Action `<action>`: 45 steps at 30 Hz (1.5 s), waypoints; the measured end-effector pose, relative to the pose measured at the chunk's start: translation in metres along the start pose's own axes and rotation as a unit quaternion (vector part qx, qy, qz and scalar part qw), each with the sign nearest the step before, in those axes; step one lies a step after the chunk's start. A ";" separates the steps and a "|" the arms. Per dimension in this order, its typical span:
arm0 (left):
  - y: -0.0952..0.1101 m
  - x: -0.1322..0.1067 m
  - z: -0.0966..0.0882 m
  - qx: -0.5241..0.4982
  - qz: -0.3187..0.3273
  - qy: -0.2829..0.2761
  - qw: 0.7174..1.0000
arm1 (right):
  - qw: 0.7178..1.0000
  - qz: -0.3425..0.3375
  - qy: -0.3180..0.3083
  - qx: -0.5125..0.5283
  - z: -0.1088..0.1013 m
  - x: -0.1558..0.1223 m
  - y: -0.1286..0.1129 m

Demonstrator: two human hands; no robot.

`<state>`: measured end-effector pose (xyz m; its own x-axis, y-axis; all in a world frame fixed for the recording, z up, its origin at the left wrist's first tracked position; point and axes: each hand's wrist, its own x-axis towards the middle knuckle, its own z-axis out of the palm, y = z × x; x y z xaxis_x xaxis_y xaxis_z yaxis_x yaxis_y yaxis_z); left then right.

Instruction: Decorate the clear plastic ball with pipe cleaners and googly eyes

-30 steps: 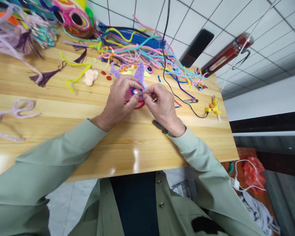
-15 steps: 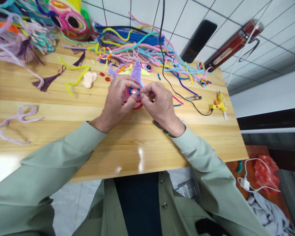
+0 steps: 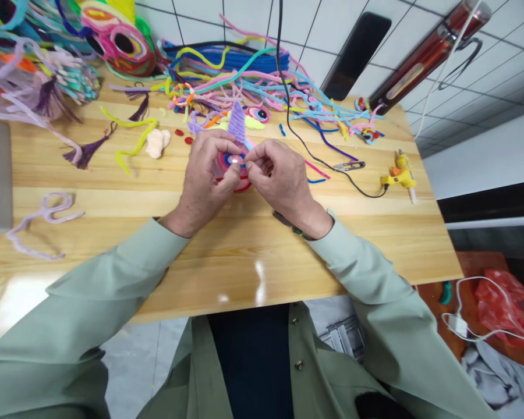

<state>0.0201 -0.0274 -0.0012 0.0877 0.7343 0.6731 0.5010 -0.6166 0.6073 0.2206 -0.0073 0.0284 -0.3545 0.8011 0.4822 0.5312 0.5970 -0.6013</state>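
A small pink and red pipe-cleaner craft piece (image 3: pixel 219 169) is between my hands, above the near middle of the table. On it shows a round eye with a blue ring (image 3: pixel 229 157). A ribbed purple spike (image 3: pixel 236 123) rises behind it, and I cannot tell whether it is attached. My left hand (image 3: pixel 205 180) is closed around the left side of the piece, thumb at the eye's lower edge. My right hand (image 3: pixel 282 180) pinches thumb and forefinger together at the eye's right edge; what lies between these fingertips is too small to make out.
Loose pipe cleaners (image 3: pixel 253 75) heap along the tiled wall. To the right are thread snips (image 3: pixel 350 166), a yellow glue gun (image 3: pixel 399 176) with its black cord, a phone (image 3: pixel 356 55) and a red flask (image 3: pixel 428 58). At left lie a purple tassel (image 3: pixel 87 150) and a lilac strand (image 3: pixel 48 215).
The camera view has shifted slightly, so items at the right sit farther right. My hands keep nearly the same hold, with the right fingertips still pinched at the eye.
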 end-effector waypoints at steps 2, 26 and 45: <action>-0.004 -0.001 0.002 -0.017 0.013 0.010 1.000 | 1.000 -0.003 0.007 0.006 0.001 -0.001 0.000; -0.007 -0.006 0.001 0.014 0.054 0.012 0.998 | 0.998 -0.034 0.036 0.036 0.002 -0.006 -0.006; -0.004 -0.008 0.006 -0.016 0.037 0.041 0.998 | 0.998 -0.022 0.037 0.045 0.002 -0.005 -0.008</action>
<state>0.0224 -0.0296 -0.0113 0.0521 0.6616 0.7480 0.4674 -0.6781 0.5672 0.2163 -0.0165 0.0296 -0.3169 0.7709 0.5525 0.4439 0.6354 -0.6319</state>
